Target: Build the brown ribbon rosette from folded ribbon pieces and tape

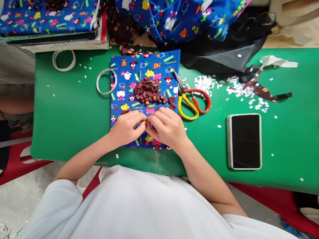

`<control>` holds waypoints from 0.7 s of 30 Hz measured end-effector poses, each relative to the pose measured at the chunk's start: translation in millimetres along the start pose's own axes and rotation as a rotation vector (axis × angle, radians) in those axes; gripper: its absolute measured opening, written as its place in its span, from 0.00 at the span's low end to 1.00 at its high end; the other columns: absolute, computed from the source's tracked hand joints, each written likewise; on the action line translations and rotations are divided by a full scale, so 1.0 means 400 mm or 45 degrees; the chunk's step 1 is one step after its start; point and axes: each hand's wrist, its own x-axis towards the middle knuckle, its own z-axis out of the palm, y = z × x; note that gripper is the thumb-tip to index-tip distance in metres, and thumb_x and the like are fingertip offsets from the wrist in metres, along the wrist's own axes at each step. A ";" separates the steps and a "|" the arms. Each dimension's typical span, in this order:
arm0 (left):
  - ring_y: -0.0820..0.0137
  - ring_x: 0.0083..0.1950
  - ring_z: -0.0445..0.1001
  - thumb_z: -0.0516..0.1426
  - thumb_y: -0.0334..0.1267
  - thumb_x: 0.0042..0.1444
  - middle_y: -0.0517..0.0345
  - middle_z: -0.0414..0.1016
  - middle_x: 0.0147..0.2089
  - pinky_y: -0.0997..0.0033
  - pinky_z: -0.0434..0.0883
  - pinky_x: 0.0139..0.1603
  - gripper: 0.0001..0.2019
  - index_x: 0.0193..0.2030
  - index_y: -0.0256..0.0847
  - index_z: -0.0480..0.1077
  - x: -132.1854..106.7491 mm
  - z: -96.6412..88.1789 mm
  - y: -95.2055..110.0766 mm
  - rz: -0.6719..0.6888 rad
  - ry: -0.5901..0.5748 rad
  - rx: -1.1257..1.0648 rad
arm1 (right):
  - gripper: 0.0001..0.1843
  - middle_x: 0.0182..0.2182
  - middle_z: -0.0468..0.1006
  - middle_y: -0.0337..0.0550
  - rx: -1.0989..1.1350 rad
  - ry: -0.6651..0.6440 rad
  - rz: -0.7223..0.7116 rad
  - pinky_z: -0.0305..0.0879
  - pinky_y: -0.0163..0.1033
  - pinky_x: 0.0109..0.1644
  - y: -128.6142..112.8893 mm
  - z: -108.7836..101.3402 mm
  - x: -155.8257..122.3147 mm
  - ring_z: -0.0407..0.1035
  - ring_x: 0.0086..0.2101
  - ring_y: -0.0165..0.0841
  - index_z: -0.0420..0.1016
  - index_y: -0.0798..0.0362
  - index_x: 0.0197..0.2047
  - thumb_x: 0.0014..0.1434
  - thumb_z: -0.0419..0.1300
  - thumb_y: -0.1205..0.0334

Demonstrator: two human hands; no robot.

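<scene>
My left hand (129,127) and my right hand (167,126) meet fingertip to fingertip over a blue cloth (118,114) printed with cartoon animals. Both are closed in a pinch; whatever lies between the fingertips is too small or too hidden to name. Just beyond them is a pile of small brown cut pieces (147,91), with a few stray ones trailing toward my right hand. Scissors (190,99) with one red and one yellow handle lie partly open at the cloth's right edge. A roll of tape (106,81) overlaps the cloth's left edge.
The green table (67,129) also bears another tape roll (64,60), white paper bits (205,84), dark scraps (261,88) and a phone (245,141). Behind stand stacked books (69,44) under blue cloth, a black bag (219,54) and more printed fabric (171,20).
</scene>
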 end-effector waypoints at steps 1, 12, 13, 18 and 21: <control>0.79 0.25 0.64 0.53 0.26 0.56 0.64 0.69 0.25 0.79 0.63 0.29 0.07 0.31 0.37 0.70 0.001 -0.001 -0.001 -0.017 -0.026 -0.021 | 0.13 0.18 0.62 0.36 -0.016 0.006 -0.034 0.54 0.37 0.27 0.001 0.000 -0.001 0.52 0.24 0.31 0.60 0.49 0.25 0.58 0.56 0.71; 0.83 0.22 0.59 0.55 0.25 0.49 0.68 0.66 0.21 0.83 0.58 0.23 0.06 0.26 0.36 0.71 0.013 -0.018 0.018 -0.266 -0.135 -0.322 | 0.19 0.16 0.57 0.34 -0.063 0.177 -0.204 0.46 0.37 0.24 -0.008 0.000 -0.010 0.47 0.23 0.29 0.59 0.51 0.20 0.59 0.61 0.68; 0.83 0.22 0.59 0.55 0.25 0.49 0.68 0.66 0.21 0.83 0.57 0.23 0.06 0.26 0.36 0.71 0.013 -0.018 0.018 -0.263 -0.131 -0.324 | 0.18 0.16 0.57 0.34 -0.061 0.182 -0.204 0.46 0.37 0.24 -0.009 0.000 -0.011 0.47 0.23 0.29 0.60 0.51 0.20 0.58 0.61 0.69; 0.83 0.22 0.60 0.55 0.25 0.48 0.67 0.66 0.21 0.83 0.58 0.23 0.06 0.25 0.36 0.71 0.013 -0.018 0.018 -0.236 -0.114 -0.311 | 0.19 0.16 0.58 0.34 -0.048 0.177 -0.181 0.47 0.37 0.25 -0.014 0.001 -0.013 0.47 0.22 0.29 0.59 0.51 0.19 0.58 0.61 0.69; 0.83 0.22 0.60 0.55 0.25 0.49 0.67 0.67 0.21 0.83 0.59 0.24 0.06 0.25 0.36 0.71 0.011 -0.017 0.018 -0.241 -0.120 -0.302 | 0.19 0.16 0.57 0.34 -0.066 0.167 -0.171 0.46 0.37 0.24 -0.015 0.001 -0.014 0.47 0.22 0.29 0.58 0.50 0.19 0.58 0.59 0.69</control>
